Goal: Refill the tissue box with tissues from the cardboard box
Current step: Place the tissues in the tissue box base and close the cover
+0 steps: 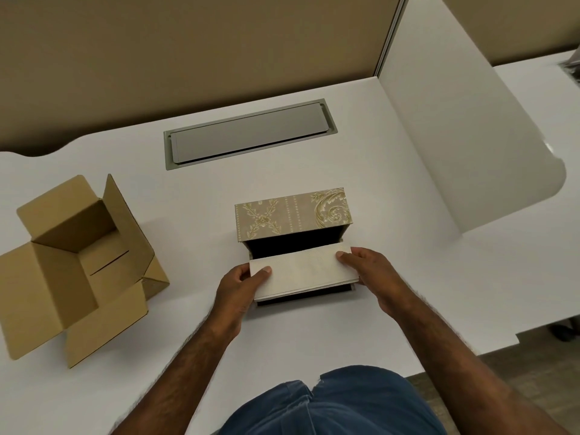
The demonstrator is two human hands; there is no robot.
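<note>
The left hand (pixel 243 285) comes from the lower left with the forearm stretched over the table. It grips the left end of the stack of tissues (pixel 303 273), the thumb lying flat on the top and the other fingers bent around the edge below. The right hand (pixel 367 268) comes from the lower right in the same manner and grips the right end of the stack, its thumb on the top near the far corner and the fingers under the side. Both hands are closed on the stack and hold it level over the near part of the tissue box (pixel 293 216).

The stack is white, long and flat, with many thin layers showing on its near edge. The tissue box stands in the middle of the table; its lid is raised at the far side and shows a beige cover with a golden leaf pattern, and the inside is dark. The cardboard box (pixel 78 268) stands well apart on the left, brown, with all flaps open and its inside bare.

The table (pixel 314 340) is white and smooth. A grey cable hatch (pixel 249 133) is set into it behind the tissue box. A beige partition wall (pixel 188 51) closes the far side, and a white divider panel (pixel 455 136) stands on the right
</note>
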